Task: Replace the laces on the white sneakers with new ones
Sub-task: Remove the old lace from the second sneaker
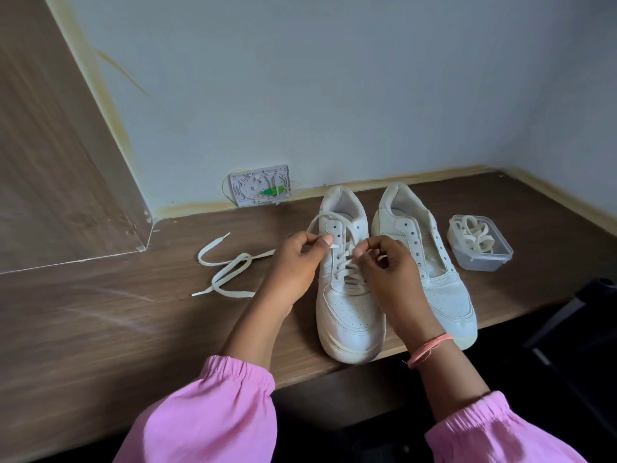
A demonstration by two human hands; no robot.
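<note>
— Pink sleeves [213, 406] come first, nearest of all; what are the hands doing beyond them?

— Both work over the laced sneaker [349, 292], the one on the left of the pair. The left hand [297, 262] pinches a loop of the lace [329, 217] between thumb and fingers. The right hand [384, 262] is curled at the eyelets, seemingly pinching the same lace, though its fingers hide the contact.

— And the other shoe?

— The unlaced sneaker [430, 259] stands just right of the laced one, touching or nearly so. Right of that sits a clear tub [482, 259] with coiled laces [474, 233] inside.

— Anything to the left?

— A loose lace [227, 269] lies on the wooden desk [100, 312], left of the laced sneaker.
</note>
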